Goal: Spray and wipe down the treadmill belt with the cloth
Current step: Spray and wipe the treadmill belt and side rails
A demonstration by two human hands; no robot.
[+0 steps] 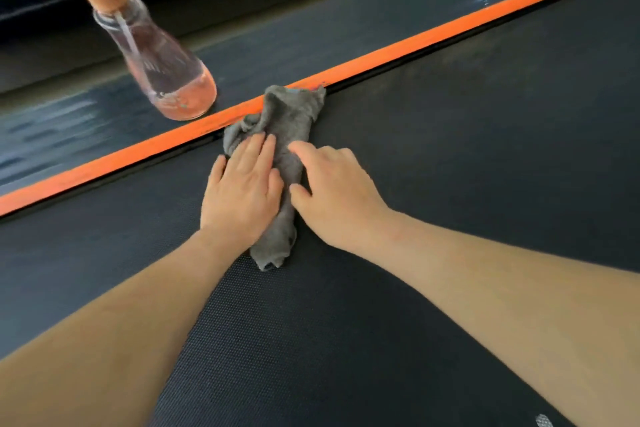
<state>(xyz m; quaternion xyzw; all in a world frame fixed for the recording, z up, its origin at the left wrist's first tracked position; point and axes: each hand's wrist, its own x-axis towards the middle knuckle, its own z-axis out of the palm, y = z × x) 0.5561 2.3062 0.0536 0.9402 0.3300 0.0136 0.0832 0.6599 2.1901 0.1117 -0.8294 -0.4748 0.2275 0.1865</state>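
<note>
While pressing the grey cloth onto the treadmill belt at frame centre, laying left hand and right hand open, straight-fingered, on it, beside the spray bottle at upper left.

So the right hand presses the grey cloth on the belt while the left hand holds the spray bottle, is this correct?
Not quite. The head view shows the left hand also pressing the grey cloth on the belt, beside the right hand. The spray bottle stands unheld on the side rail beyond the orange stripe.
</note>
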